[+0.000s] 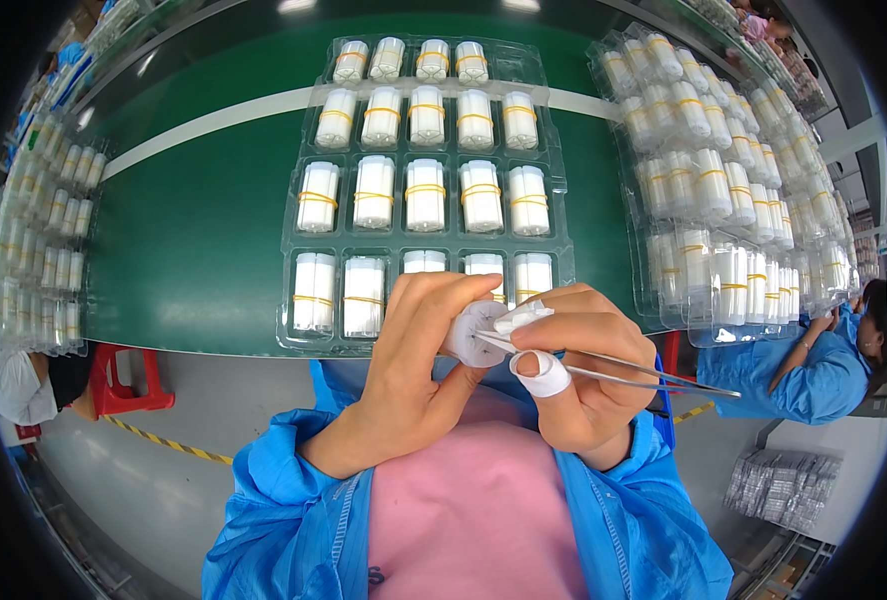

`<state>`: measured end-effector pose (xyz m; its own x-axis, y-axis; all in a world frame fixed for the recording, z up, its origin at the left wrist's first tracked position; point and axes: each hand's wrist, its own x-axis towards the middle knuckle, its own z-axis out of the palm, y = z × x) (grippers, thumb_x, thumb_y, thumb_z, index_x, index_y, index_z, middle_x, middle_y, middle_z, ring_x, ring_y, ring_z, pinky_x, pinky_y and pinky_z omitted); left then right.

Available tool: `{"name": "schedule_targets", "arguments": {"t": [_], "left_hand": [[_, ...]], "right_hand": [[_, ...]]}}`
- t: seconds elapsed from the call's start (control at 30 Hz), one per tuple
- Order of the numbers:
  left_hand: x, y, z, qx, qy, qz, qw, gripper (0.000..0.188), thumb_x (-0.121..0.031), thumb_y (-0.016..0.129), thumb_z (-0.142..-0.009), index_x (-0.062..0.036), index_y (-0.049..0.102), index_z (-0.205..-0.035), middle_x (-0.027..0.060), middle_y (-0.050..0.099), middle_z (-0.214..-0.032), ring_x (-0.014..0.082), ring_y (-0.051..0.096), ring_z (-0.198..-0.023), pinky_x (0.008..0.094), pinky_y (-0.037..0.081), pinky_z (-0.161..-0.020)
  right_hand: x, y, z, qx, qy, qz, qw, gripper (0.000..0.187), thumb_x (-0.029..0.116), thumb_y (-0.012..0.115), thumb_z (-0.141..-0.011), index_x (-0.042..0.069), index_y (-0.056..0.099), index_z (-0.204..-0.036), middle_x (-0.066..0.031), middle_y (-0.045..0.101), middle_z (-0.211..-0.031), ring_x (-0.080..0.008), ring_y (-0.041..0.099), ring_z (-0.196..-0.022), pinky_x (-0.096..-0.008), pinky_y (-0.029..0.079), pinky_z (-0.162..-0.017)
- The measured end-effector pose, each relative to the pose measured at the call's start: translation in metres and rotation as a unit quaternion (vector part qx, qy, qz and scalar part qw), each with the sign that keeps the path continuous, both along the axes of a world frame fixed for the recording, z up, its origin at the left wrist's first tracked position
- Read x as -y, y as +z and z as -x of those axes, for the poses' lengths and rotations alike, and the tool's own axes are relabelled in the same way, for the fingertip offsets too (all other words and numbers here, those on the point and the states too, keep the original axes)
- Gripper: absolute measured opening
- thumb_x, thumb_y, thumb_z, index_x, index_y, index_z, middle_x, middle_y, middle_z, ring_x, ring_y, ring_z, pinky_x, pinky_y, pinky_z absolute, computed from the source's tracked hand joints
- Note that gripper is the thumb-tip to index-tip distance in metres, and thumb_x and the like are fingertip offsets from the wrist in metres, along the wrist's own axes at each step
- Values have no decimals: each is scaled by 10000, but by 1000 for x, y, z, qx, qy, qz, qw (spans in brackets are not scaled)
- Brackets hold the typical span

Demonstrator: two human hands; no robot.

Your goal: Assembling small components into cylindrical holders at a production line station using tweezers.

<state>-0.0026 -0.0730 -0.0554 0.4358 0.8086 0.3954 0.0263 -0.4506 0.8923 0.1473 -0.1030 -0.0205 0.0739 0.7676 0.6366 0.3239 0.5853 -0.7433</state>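
Note:
My left hand [403, 375] grips a short white cylindrical piece [470, 350] between thumb and fingers, its round end with small dark marks turned toward my right hand. In my right hand [593, 385] are metal tweezers [678, 385], their tips at that round end. White wrapping covers the right thumb [548, 376] and the index fingertip [523, 317]. Just beyond both hands lies a clear plastic tray [287, 320] with rows of white cylindrical bundles [426, 115], each bound by a yellow band. The hands partly hide its nearest row.
The green table [193, 260] carries stacked clear trays of similar bundles at the right [708, 190] and far left [38, 240]. A red stool [128, 385] stands at the left. To the right sits a person in a blue garment [798, 370].

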Motion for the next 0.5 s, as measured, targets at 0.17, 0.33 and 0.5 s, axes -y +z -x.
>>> {"name": "schedule_targets", "arguments": {"t": [0.17,0.33,0.5], "left_hand": [[0,1,0,-5,0,0,1000,585,114,635,-641,-4,505,-1199,161,515,-1080,320,492,-917,354,431,-748],[1,2,-1,5,3,-1,1000,568,119,629,-647,0,507,-1189,162,513,-1071,317,490,-911,346,434,-728],[-3,3,1,-31,9,-50,998,548,123,630,-626,0,522,-1149,155,511,-1050,322,485,-908,364,423,-739]], "right_hand": [[0,-1,0,4,-5,-5,1000,168,26,736,-678,17,657,-825,-115,658,-774,-246,642,-664,-299,500,-573],[-1,-1,0,15,-8,-13,1000,162,16,721,-676,13,657,-824,-110,656,-771,-243,638,-661,-292,496,-573],[-6,2,1,58,0,-25,998,136,-2,698,-679,13,651,-806,-100,649,-754,-241,625,-654,-290,487,-568]]}}
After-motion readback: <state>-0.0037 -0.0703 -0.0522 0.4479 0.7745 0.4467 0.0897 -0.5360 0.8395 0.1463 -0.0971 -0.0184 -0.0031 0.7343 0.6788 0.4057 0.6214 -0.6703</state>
